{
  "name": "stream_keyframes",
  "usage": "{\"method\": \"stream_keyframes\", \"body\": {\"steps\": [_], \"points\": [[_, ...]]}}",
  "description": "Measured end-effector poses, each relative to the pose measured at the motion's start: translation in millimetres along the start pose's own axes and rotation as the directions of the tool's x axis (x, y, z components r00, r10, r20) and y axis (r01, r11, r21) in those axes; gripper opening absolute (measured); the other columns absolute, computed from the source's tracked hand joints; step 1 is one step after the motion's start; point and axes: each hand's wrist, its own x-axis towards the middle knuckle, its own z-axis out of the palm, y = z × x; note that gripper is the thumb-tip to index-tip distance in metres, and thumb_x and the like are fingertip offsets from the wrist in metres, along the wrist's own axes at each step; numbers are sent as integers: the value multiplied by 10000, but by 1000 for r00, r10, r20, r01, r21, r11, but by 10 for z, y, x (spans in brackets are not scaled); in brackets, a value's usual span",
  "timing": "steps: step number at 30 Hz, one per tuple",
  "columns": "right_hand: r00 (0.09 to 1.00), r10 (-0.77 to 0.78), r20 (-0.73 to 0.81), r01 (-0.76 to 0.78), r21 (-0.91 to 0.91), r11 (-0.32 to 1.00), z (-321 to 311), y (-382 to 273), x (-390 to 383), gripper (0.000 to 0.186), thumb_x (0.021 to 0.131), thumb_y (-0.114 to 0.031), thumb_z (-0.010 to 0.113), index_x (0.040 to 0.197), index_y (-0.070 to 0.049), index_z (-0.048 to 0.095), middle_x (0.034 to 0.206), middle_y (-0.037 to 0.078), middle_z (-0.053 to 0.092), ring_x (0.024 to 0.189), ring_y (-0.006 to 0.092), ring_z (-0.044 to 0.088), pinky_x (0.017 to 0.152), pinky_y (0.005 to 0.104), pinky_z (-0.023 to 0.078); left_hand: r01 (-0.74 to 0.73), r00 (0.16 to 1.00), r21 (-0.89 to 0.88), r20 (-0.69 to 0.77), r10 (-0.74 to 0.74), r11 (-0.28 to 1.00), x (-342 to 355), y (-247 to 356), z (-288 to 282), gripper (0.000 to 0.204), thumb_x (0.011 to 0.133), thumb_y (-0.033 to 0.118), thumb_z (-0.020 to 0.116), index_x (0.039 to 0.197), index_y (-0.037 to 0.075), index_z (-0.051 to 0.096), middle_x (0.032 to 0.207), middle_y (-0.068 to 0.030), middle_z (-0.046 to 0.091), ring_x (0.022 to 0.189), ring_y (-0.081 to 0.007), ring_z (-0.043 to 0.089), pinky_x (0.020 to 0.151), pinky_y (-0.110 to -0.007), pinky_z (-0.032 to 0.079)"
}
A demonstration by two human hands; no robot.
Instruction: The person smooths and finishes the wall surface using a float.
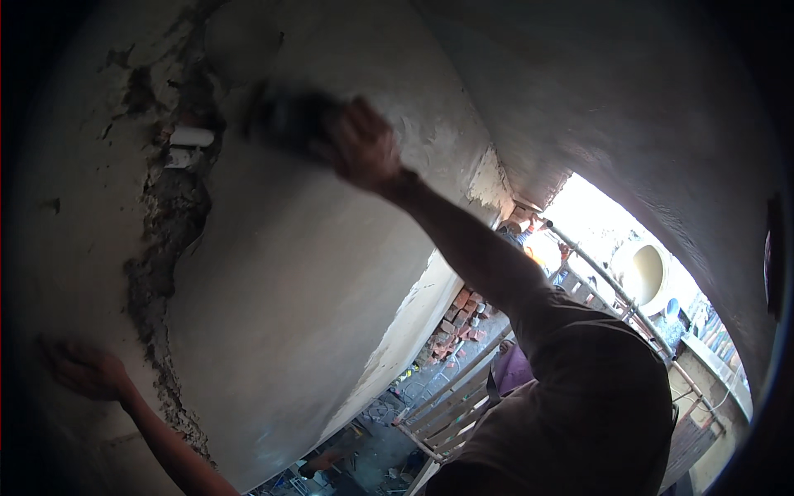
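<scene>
My right hand [364, 149] grips a dark, motion-blurred hand tool [294, 120], like a plasterer's float, against or just off the plastered wall [281, 273]. My left hand [83, 368] is at the wall on the lower left, fingers stretched out and holding nothing; whether it touches the surface I cannot tell. Between my hands runs a rough vertical channel [169, 240] of darker broken plaster, with short white pipe pieces [190, 136] set in its upper part.
A curved plastered surface [628, 99] arches at right. Beyond an opening are metal scaffold tubes [604, 273], a person [529, 248] in orange and blue, and a round pale tank [641, 273]. Below lie a wooden slatted barrier [438, 413], broken bricks [459, 318] and a cluttered floor [380, 438].
</scene>
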Motion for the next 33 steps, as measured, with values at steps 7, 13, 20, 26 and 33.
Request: {"method": "stream_keyframes", "body": {"steps": [7,13,20,26,33], "points": [[895,420,-151,-433,-66,899,-355,1173,-308,310,927,-199,711,1132,-13,573,1014,196,616,953,410,610,793,476,519,53,999,15,0,-53,998,16,76,42,411,1093,280,446,1422,60,557,1439,-150,565,1336,-329,529,1095,-447,422],[998,42,-44,-43,-16,999,-127,857,-355,346,874,-189,756,1143,-44,593,1053,181,624,966,414,603,828,502,523,47,999,-7,1,-47,999,22,106,-7,437,1094,320,437,1439,73,544,1460,-160,543,1352,-340,513,1116,-462,399],[985,-96,-141,80,-113,990,-256,1443,780,351,889,-241,733,1139,-45,581,1083,190,613,983,426,595,817,513,523,89,996,3,19,-89,996,47,93,-48,431,1086,295,458,1432,56,550,1457,-165,548,1362,-343,506,1126,-445,400],[931,357,-81,-366,-229,902,-412,1566,-430,345,943,-255,662,1175,-33,535,1095,229,579,990,446,580,820,527,511,85,996,-52,18,-84,995,71,175,-19,424,1088,284,455,1422,41,550,1452,-175,549,1353,-347,516,1114,-446,411],[997,-69,-44,67,-54,996,-234,1019,854,386,882,-201,741,1155,-25,534,1042,218,579,957,445,581,754,534,525,44,999,-11,12,-43,999,34,60,-52,416,1089,271,454,1420,37,550,1458,-180,541,1351,-352,517,1112,-448,412]]}}
